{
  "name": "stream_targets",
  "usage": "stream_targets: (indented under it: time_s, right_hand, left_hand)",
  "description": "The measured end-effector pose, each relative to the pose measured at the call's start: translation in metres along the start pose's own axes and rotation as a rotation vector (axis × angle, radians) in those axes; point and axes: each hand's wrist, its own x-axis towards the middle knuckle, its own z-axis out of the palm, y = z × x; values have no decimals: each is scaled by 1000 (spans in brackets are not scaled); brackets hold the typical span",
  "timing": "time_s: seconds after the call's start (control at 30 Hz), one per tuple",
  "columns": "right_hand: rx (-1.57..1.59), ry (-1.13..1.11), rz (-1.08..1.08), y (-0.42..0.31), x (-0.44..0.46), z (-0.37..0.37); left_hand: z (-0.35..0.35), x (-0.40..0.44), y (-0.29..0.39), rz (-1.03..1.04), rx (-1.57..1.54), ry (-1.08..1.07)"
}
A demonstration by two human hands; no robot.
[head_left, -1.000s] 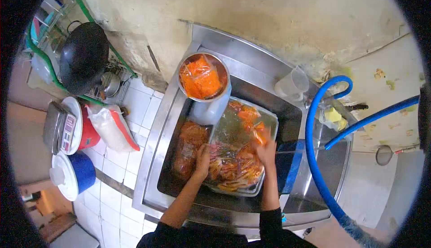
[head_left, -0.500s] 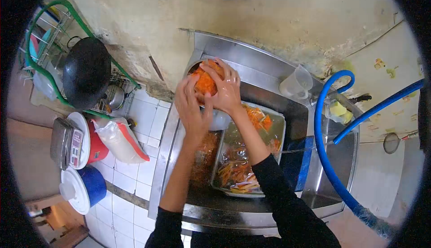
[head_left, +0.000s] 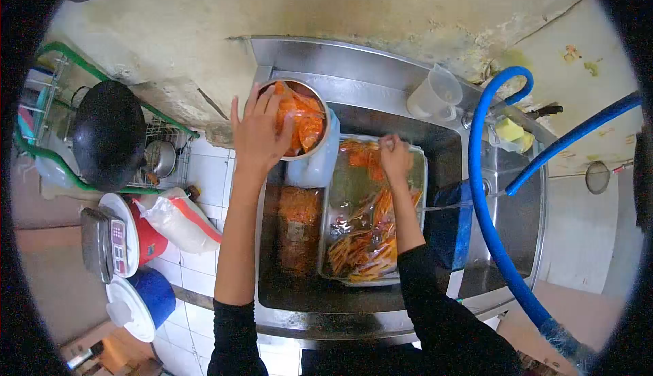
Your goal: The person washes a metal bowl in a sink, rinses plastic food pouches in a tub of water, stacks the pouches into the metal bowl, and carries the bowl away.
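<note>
And here's the left hand point(head_left: 260, 146), up at the pot point(head_left: 328, 114), its grip spread wide, fingers fanned over the left side of the rim and across the orange packets point(head_left: 306, 121) inside. It touches them at the edge, with nothing clasped that shows. Over to the right hand point(head_left: 396, 160), above the upper right part of the tray point(head_left: 360, 282), and this grip is drawn in tight, fingertips bunched together. Whether they pinch anything is hard to say, since the fingers blur and cover the spot.

Just left of those fingertips, orange pieces point(head_left: 374, 166) lie in the water at the tray's top end. Lower down it's all thin strips point(head_left: 364, 247), pale and orange, heaped toward the bottom and running up the right side. The tray sits in the sink point(head_left: 306, 299), and on its left lies a reddish-brown bundle point(head_left: 299, 223), partly in the shadow of the sink wall. The pot stands up by the sink's top left corner, right against a pale blue container point(head_left: 315, 170).

Right of the tray there's a blue box point(head_left: 452, 230), and a thin stream of water point(head_left: 445, 206) crosses above it (from the blue hose point(head_left: 577, 150), its end pointing at the sink). A clear jug point(head_left: 435, 97) stands on the back ledge.
</note>
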Motion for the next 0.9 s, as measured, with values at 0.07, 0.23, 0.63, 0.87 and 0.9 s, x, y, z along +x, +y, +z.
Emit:
stream_targets:
  time_s: [0.07,0.23,0.63,0.87,0.9]
  right_hand:
    - [-44,41,137,21,7,48]
    - [-35,112,413,-29,2,111]
    - [523,110,97,150,90,171]
    - [1277,-94,5,161,-26,27]
    - [1265,-78,2,153,-42,0]
  left_hand:
    - [0,0,8,-28,25,10]
    - [-2,6,29,-65,66,154]
    - [25,-103,131,-142,-554,55]
    - [169,-175,201,-1015,-1530,-461]
    - [162,-162,217,-1008,-1548,-469]
